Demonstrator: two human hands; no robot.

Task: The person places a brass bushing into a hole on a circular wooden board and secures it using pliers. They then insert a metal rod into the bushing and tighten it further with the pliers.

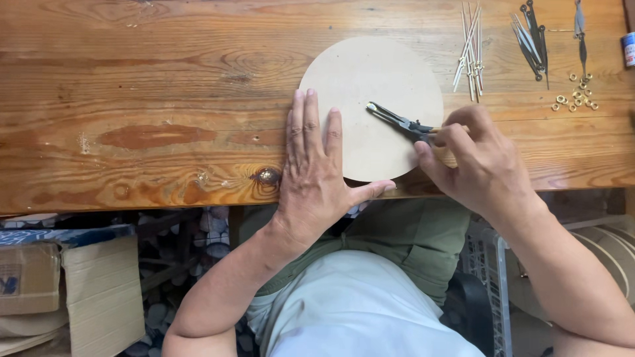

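Observation:
A pale round wooden disc (pixel 380 73) lies flat on the wooden workbench (pixel 152 86), near its front edge. My left hand (pixel 316 173) presses flat on the disc's left part, fingers spread and thumb along the bench edge. My right hand (pixel 475 158) grips a pair of dark needle-nose pliers (pixel 397 121). The plier tips rest near the middle of the disc, pointing up and left, with a small pale bit at the tip.
A bundle of thin pale clock hands (pixel 471 49) lies beyond the disc on the right, next to several dark clock hands (pixel 533 41) and small brass nuts (pixel 577 98). Cardboard boxes (pixel 66 291) stand on the floor at lower left. A wire crate (pixel 486 291) sits at the right.

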